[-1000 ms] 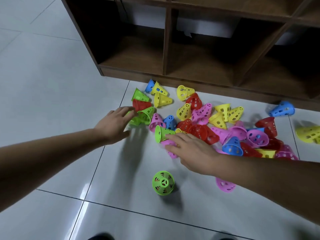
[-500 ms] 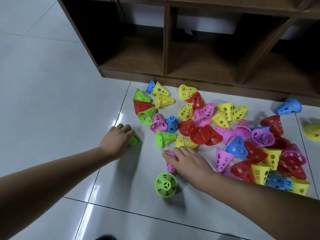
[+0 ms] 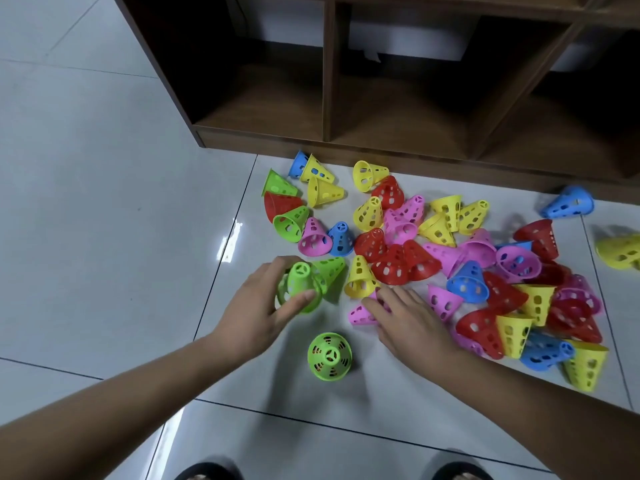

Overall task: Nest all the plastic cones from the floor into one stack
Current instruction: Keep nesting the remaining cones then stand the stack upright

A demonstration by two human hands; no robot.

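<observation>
Several perforated plastic cones in red, yellow, pink, blue and green lie scattered on the white tile floor. A green cone stack [image 3: 330, 356] stands upright in front of me, apart from the pile. My left hand [image 3: 258, 308] holds a green cone [image 3: 298, 285] just above the floor, tip up, beside another green cone [image 3: 330, 270] lying on its side. My right hand [image 3: 408, 318] rests on a pink cone [image 3: 360, 314] that lies on the floor; its fingers cover part of it.
A dark wooden shelf unit [image 3: 398, 140] with open lower compartments stands right behind the pile. A blue cone [image 3: 568, 202] and a yellow cone [image 3: 620, 252] lie apart at the far right. My feet [image 3: 207, 472] show at the bottom edge.
My left hand has taken up a green cone and moved right and nearer with it. My right hand has shifted slightly onto the pink cone.
</observation>
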